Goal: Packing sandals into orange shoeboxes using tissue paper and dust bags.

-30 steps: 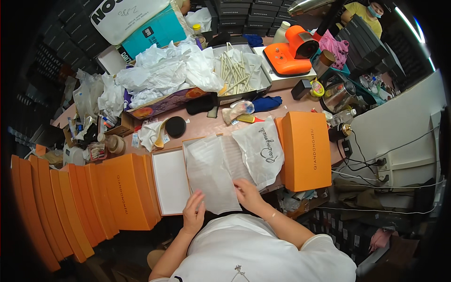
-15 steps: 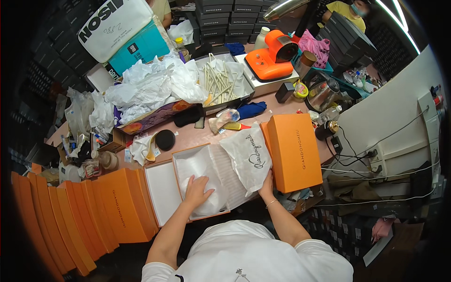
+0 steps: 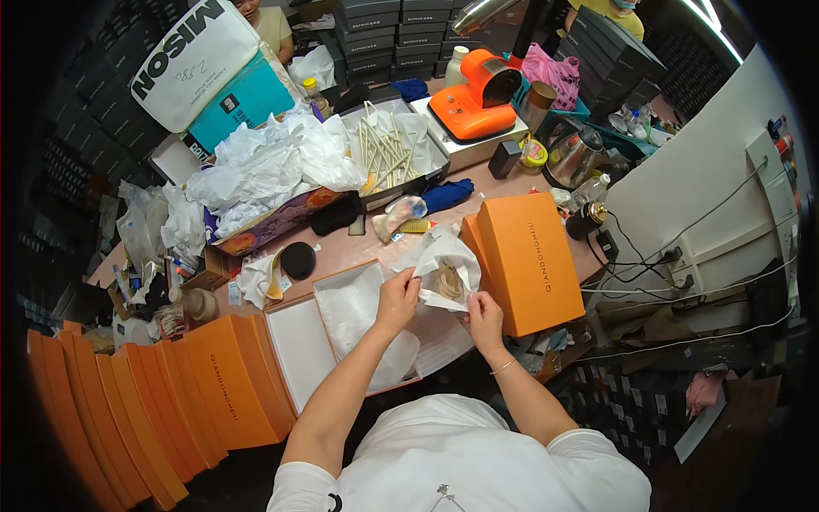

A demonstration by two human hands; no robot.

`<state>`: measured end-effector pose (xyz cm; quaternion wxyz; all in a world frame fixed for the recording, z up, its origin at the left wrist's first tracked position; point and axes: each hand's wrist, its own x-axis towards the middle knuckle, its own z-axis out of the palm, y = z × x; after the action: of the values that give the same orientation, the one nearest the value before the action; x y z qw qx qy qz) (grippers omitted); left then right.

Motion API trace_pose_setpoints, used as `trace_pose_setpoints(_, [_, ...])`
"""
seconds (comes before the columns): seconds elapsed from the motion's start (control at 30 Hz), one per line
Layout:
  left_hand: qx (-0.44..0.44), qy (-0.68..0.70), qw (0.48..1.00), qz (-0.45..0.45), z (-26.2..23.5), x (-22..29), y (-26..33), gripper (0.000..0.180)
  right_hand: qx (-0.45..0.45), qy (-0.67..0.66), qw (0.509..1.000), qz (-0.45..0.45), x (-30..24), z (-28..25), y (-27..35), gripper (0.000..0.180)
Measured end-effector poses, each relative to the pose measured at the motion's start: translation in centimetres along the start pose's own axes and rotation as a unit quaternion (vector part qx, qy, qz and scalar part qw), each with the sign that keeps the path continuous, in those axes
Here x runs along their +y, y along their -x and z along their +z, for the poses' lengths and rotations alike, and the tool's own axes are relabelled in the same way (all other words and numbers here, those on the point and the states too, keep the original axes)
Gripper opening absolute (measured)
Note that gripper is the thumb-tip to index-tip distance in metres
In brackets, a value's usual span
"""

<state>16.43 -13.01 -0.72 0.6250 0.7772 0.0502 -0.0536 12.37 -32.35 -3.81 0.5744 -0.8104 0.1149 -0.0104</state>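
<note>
An open orange box (image 3: 300, 352) with a white inside lies on the pink table, lined with white tissue paper (image 3: 363, 317). Above its right half both hands lift a white cloth bag (image 3: 444, 256) with something brownish showing inside it. My left hand (image 3: 397, 295) grips the bag's left edge. My right hand (image 3: 483, 319) holds its lower right corner. The orange box lid (image 3: 529, 260) lies just right of the bag.
A row of orange boxes (image 3: 153, 401) stands at lower left. Behind are a box of crumpled white paper (image 3: 264, 171), a tray of pale sticks (image 3: 388, 149), an orange machine (image 3: 478, 85), a kettle (image 3: 576, 154), a black round puff (image 3: 298, 260) and cables at right. Other people sit at the far edge.
The hands were flattening tissue paper in the box. Now they have risen and hold up the white cloth bag above the box's right half.
</note>
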Motion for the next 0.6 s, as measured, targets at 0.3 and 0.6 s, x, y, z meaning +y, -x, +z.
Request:
trace_pose_setpoints(0.3, [0.027, -0.032, 0.995, 0.091, -0.3, -0.3, 1.3, 0.021, -0.046, 0.264, 0.933, -0.239, -2.8, -0.6, -7.6, 0.031])
trace_pose_setpoints(0.6, [0.004, 0.351, 0.922, -0.166, -4.6, -1.8, 4.1, 0.060, -0.121, 0.057, 0.910, -0.392, -17.2, 0.4, -6.3, 0.023])
